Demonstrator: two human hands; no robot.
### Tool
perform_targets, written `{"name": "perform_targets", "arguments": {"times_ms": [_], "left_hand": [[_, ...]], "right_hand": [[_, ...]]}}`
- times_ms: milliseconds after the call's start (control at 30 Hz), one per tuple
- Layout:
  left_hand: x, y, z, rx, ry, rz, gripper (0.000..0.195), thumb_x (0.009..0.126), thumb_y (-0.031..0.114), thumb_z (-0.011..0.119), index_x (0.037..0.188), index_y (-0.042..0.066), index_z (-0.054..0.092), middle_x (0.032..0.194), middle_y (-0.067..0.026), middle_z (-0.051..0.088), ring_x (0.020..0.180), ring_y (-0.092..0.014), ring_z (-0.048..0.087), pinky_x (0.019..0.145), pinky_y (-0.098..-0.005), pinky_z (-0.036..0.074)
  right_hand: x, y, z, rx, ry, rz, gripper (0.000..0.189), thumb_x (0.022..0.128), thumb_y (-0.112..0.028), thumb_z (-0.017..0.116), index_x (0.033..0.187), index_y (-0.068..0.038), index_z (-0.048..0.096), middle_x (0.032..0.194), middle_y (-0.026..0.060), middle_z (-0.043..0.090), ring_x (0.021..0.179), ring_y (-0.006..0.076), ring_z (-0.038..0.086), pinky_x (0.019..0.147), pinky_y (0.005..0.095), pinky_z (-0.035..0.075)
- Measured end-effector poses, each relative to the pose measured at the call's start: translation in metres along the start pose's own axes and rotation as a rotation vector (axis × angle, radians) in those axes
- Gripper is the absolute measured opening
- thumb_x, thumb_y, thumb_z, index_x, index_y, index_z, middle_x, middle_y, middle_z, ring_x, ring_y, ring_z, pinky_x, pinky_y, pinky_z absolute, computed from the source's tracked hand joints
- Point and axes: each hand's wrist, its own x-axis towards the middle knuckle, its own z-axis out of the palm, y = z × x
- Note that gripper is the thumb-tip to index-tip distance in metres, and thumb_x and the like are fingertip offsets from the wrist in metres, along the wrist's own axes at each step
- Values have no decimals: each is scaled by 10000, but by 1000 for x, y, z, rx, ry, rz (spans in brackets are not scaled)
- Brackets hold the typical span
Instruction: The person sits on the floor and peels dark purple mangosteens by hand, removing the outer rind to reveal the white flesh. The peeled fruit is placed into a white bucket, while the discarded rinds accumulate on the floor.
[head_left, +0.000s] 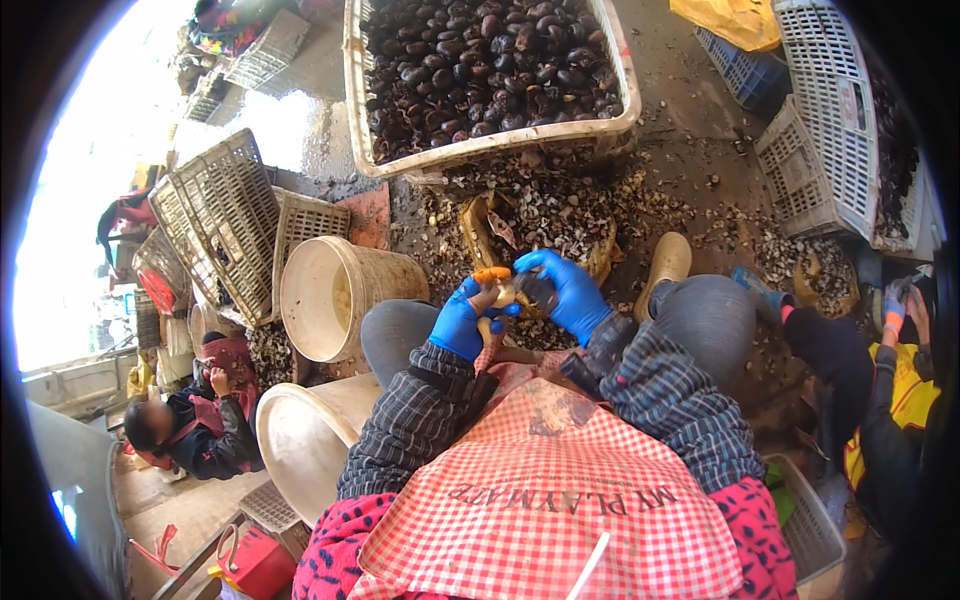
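My left hand (459, 322), in a blue glove with an orange cover on one finger, holds a pale peeled water chestnut (504, 294) at the fingertips. Another pale piece (495, 327) shows lower, by the same hand's fingers. Just to the right, my blue-gloved right hand (574, 296) is curled around a dark, blurred object (538, 291); its kind is unclear. Beneath both hands lies a yellowish sack (472, 232) full of peelings. Ahead stands a large white crate (495, 135) heaped with dark unpeeled water chestnuts (487, 67).
At left, a white bucket (390, 281) with pale pieces inside tilts beside another pale bucket (307, 420). Plastic crates (225, 217) lean behind them. More crates (825, 127) stand at right. One person (210, 420) sits at left, another (892, 390) at right. Peelings litter the floor.
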Motion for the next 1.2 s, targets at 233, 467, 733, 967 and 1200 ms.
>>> {"name": "perform_targets", "arguments": {"times_ms": [233,467,733,967,1200], "left_hand": [[-4,1,5,285,132,94,243,925,121,540,1146,29,574,995,-88,640,888,-194,635,672,-255,506],[-9,11,20,182,78,30,312,934,140,508,1236,63,514,1077,-108,603,913,-223,625,627,-269,502],[-9,9,16,-46,20,57,338,894,34,502,1232,18,493,1033,-121,600,895,-233,598,583,-229,461],[-1,0,9,54,75,17,280,918,34,501,1194,0,532,969,-102,606,820,-189,598,658,-253,500],[-4,3,9,28,34,-31,276,911,29,517,1185,-3,528,959,-116,602,787,-180,586,651,-267,506]], "right_hand": [[0,-6,-2,1,148,194,273,877,-300,653,1024,-78,594,875,69,639,785,122,591,685,284,475],[0,46,-3,39,368,248,372,869,-427,636,973,-70,616,727,63,576,673,140,510,643,306,457],[-3,19,9,18,211,-40,358,852,-379,666,1067,-101,598,785,79,619,703,161,571,650,313,469],[-1,-9,1,-122,249,246,431,830,-348,691,1165,-117,551,817,121,649,752,222,650,638,321,506],[-1,-12,-3,-176,326,246,425,857,-437,628,1111,-102,561,884,145,647,697,258,657,589,373,514]]}}
